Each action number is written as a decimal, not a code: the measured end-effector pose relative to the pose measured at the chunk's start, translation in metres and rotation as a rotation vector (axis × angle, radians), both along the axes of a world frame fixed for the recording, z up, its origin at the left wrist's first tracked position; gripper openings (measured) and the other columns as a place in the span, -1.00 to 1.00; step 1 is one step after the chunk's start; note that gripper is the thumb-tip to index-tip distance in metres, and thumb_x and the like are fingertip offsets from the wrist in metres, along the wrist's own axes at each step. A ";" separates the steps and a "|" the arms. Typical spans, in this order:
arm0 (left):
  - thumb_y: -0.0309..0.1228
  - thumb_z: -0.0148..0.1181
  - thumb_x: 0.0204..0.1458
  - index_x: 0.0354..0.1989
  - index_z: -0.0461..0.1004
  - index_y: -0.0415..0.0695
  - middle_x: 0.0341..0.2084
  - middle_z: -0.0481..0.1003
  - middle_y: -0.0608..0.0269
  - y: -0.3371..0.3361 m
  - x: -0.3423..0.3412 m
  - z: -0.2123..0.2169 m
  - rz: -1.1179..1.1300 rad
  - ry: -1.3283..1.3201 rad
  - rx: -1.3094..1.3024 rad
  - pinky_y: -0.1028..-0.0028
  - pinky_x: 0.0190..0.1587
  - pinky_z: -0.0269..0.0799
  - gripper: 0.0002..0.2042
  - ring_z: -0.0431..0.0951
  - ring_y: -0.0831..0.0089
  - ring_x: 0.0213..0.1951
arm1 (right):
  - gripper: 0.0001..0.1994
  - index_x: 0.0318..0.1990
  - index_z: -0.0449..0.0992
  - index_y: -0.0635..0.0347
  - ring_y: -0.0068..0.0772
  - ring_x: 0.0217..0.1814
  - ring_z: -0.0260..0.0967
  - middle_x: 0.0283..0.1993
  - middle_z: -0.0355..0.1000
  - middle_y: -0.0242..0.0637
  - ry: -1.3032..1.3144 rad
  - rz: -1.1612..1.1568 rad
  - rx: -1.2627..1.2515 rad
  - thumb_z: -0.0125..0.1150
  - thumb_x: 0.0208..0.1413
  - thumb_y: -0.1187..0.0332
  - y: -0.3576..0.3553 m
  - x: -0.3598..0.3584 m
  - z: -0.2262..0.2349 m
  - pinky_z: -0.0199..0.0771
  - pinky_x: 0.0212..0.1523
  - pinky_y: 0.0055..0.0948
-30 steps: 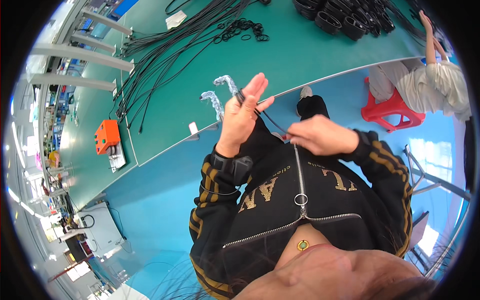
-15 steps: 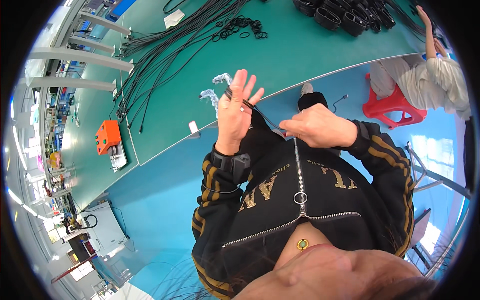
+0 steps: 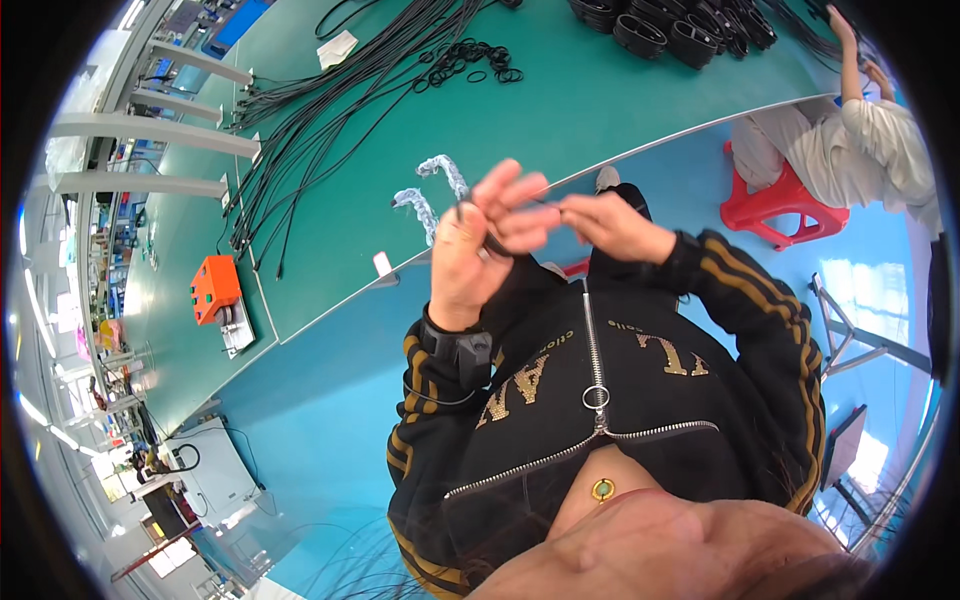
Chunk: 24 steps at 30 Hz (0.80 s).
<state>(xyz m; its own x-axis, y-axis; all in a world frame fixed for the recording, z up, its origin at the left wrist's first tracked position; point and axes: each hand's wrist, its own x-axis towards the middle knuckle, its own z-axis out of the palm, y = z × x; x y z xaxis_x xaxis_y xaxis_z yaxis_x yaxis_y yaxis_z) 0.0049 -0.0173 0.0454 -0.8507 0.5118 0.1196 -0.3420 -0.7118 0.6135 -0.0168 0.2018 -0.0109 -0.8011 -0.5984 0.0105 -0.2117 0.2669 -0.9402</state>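
Orange box: left of the frame, on the green table, close to its curved near edge.
Table edge: runs from lower left up to the upper right; blue floor lies open below it.
Loose black cables: spread over the upper-left tabletop, well apart from the hands.
Clear plastic bags: two, at the table edge, just left of the hands.
Left hand: centre of the frame, raised over the table edge; thumb and forefinger pinch a thin black cable, other fingers spread upward.
Black cable: runs between the two hands, partly hidden by the fingers.
Right hand: just right of the left, fingertips pressed together on the cable's other end.
Coiled black cables: top right, far across the table.
Red stool: upper right on the floor, another person seated on it.
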 end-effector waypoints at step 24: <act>-0.17 -0.10 0.22 0.18 0.16 -0.38 -0.13 0.45 -0.19 0.003 0.010 -0.017 -0.155 -0.073 -0.311 0.40 -0.24 0.56 -0.48 0.59 0.06 -0.25 | -0.86 -0.17 0.45 0.12 -0.20 -0.46 0.43 -0.46 0.44 -0.14 0.187 -0.017 -0.048 0.05 0.13 0.40 -0.008 -0.018 0.016 0.36 -0.45 -0.41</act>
